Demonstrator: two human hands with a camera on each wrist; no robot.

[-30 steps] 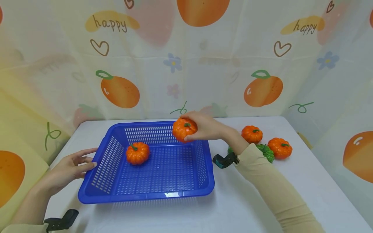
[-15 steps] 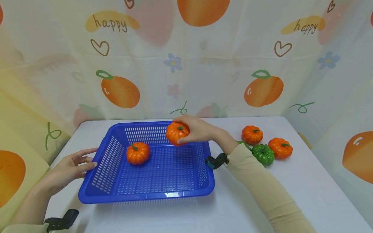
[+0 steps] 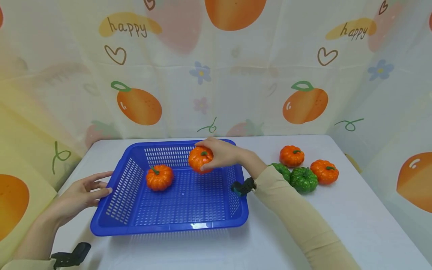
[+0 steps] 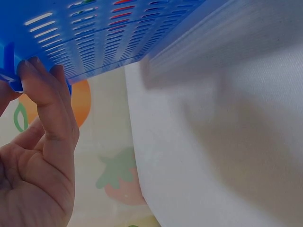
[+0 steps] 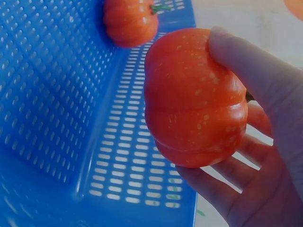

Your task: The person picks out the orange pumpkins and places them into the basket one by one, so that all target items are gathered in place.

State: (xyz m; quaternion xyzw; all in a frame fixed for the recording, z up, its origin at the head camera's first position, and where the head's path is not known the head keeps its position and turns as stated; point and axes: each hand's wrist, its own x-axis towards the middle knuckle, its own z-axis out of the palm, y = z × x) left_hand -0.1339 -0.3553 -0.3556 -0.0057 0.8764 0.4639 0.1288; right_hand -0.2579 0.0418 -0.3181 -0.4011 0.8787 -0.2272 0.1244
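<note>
The right hand (image 3: 222,153), clamped round one pumpkin (image 3: 197,159), has come lower over the basket (image 3: 168,228) which the left hand (image 3: 79,193) pinches; release remains.

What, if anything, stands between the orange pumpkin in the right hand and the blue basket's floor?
Nothing visible does: the basket floor below the held pumpkin looks bare. The resting pumpkin in the blue basket sits off to its left.

We see soft, even light, white glare on the front rim of the blue basket (image 3: 162,228), and blurry-edged shadows across the white tabletop (image 4: 163,142)
</note>
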